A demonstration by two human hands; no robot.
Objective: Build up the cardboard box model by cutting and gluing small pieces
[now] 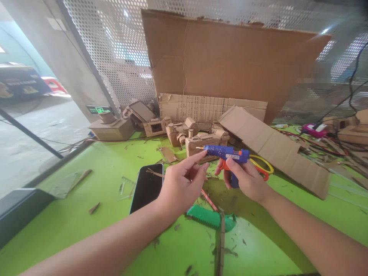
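Note:
My right hand (250, 178) is wrapped round the grip of a blue hot glue gun (220, 150) with an orange trigger, held above the table. Its brass-coloured nozzle points left. My left hand (182, 184) holds nothing I can see; its index finger stretches to the front of the glue gun just behind the nozzle, the thumb apart from it. Whether the fingertip touches the gun, I cannot tell. Below the hands lies a green utility knife (208, 217), with a thin cardboard strip (220, 245) across it. A dark-screened phone (146, 188) is partly hidden by my left hand.
Small cardboard models (201, 143) stand behind the glue gun. A large cardboard sheet (230, 61) leans against the perforated metal screen (123, 50). To the right are a sloping cardboard panel (276, 149), yellow-handled scissors (266, 163) and cables. Scraps litter the green table (100, 237).

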